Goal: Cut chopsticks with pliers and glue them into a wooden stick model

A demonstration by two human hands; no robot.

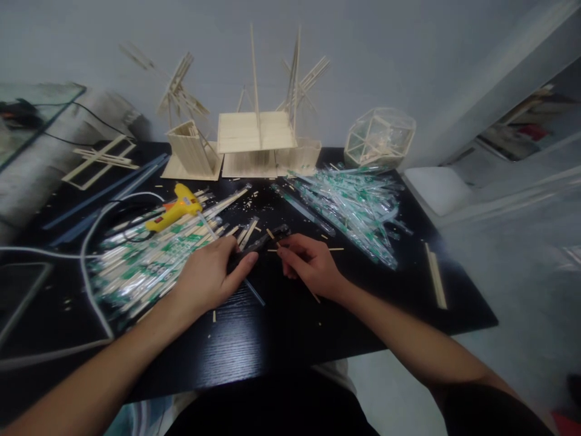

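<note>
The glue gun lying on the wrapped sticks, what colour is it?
The glue gun is mostly bright yellow; the head view shows it best.

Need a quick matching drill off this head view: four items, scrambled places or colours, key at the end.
Items
1. glue gun
2. thin stick
3. dark hand tool
4. faceted case

Places or colours
A. clear-sided, at the back right of the black table
B. held in the left hand
C. yellow, on top of the wrapped sticks
D. between the fingers of the right hand

Pairs: 1-C, 2-D, 3-B, 4-A
</note>
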